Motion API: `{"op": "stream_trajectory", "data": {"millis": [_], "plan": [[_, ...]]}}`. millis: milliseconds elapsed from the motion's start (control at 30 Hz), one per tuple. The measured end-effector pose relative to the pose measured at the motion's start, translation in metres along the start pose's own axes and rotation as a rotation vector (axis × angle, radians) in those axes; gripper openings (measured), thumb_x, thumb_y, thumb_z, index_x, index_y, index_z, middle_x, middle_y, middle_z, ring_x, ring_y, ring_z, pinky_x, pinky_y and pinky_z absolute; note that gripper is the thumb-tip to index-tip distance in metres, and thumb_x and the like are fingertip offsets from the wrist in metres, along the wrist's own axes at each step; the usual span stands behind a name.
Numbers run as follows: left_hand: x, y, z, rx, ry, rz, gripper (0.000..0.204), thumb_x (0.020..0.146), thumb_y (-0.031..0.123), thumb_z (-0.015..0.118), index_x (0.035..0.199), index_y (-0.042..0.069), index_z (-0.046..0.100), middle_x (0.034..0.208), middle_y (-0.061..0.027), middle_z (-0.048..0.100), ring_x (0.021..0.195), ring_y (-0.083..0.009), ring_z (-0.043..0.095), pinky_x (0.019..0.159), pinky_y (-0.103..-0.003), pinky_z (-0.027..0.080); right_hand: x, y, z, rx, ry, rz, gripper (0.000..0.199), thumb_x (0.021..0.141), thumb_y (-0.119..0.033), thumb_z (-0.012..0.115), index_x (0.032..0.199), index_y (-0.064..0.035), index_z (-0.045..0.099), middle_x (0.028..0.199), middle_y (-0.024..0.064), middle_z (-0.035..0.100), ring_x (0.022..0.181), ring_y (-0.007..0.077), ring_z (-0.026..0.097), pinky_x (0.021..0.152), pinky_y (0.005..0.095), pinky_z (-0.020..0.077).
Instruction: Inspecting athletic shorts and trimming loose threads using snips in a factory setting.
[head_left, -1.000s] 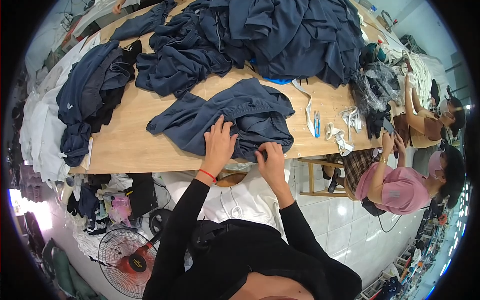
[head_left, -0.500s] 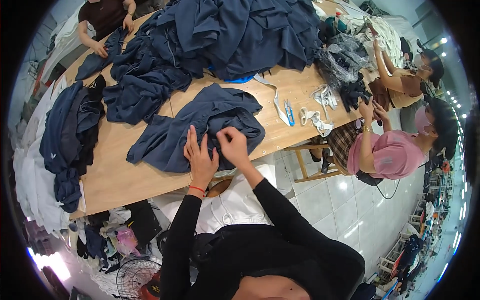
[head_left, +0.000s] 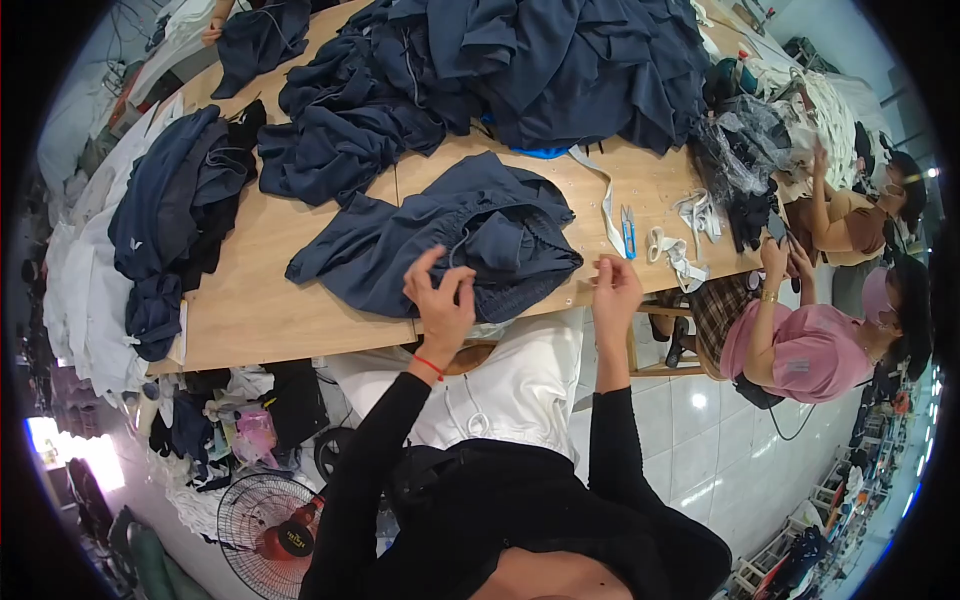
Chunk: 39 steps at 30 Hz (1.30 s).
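Observation:
A navy garment (head_left: 400, 235) with a gathered elastic waistband lies in front of me at the table's near edge. Its waist opening faces right, and a short cord shows inside it. My left hand (head_left: 441, 308) is over the garment's lower edge, fingers bent and spread apart, with nothing visible in them. Off the garment's right end, above the table edge, my right hand (head_left: 617, 292) has its fingers curled together; whatever they may pinch is too small to see. Blue thread snips (head_left: 628, 232) lie just beyond my right hand, next to a pale fabric strip (head_left: 606, 195).
A large navy garment heap (head_left: 590, 70) fills the table's far side. Folded dark garments (head_left: 165, 210) hang over the left edge. Pale strap scraps (head_left: 680, 260) and a clear plastic bag (head_left: 745, 140) lie right. Co-workers sit at right; a fan (head_left: 270, 535) stands lower left.
Both hands have come away from the waistband: the right moved well to the right, the left lifted slightly. The waist opening shows wider. My view has shifted, and the far-left co-worker's garment is raised.

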<state>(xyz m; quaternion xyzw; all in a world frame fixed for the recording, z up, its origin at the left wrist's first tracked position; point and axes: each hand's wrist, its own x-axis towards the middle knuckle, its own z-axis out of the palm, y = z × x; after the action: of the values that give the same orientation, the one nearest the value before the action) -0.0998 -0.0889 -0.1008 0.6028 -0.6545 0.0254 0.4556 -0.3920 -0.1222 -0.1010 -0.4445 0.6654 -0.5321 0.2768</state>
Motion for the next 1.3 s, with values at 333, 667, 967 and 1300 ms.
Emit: {"op": "stream_trajectory", "data": {"millis": [333,667,967,1300], "plan": [[0.049,0.009,0.025,-0.422,-0.305,-0.152,0.021,0.099,0.006,0.082,0.116,-0.004,0.077,0.101,-0.0171,0.079,0.084,-0.0297,0.079,0.073,-0.040,0.060,0.038,0.037,-0.006,-0.764,-0.078,-0.439,0.034,0.099,0.002,0.070,0.133,0.0055,0.072,0.137,0.0307,0.071,0.129,0.0521,0.065,0.114,0.0568,0.0513],[0.032,-0.014,-0.023,-0.315,-0.482,-0.535,0.041,0.085,-0.009,0.068,0.124,-0.001,0.077,0.114,-0.0162,0.073,0.094,-0.0312,0.077,0.088,-0.038,0.062,0.014,0.030,-0.015,-0.777,0.150,-0.521,0.037,0.100,0.000,0.073,0.137,0.0025,0.075,0.111,0.0237,0.075,0.113,0.0425,0.068,0.098,0.0499,0.0557],[0.044,-0.020,-0.026,-0.280,-0.574,-0.338,0.044,0.082,-0.004,0.075,0.125,0.000,0.074,0.119,-0.0195,0.072,0.103,-0.0381,0.074,0.089,-0.043,0.058,0.041,0.037,-0.038,-0.577,0.077,-0.096,0.035,0.097,-0.001,0.072,0.130,0.0109,0.075,0.105,0.0275,0.081,0.083,0.0422,0.079,0.080,0.0474,0.0627],[0.014,-0.017,-0.054,-0.419,-0.637,-0.340,0.047,0.087,0.006,0.090,0.128,0.000,0.068,0.132,-0.0167,0.071,0.110,-0.0357,0.073,0.094,-0.044,0.060,0.050,0.045,-0.074,0.678,-0.064,0.465,0.033,0.096,0.016,0.050,0.127,0.0115,0.062,0.113,0.0185,0.068,0.103,0.0335,0.075,0.095,0.0448,0.0676]]}}
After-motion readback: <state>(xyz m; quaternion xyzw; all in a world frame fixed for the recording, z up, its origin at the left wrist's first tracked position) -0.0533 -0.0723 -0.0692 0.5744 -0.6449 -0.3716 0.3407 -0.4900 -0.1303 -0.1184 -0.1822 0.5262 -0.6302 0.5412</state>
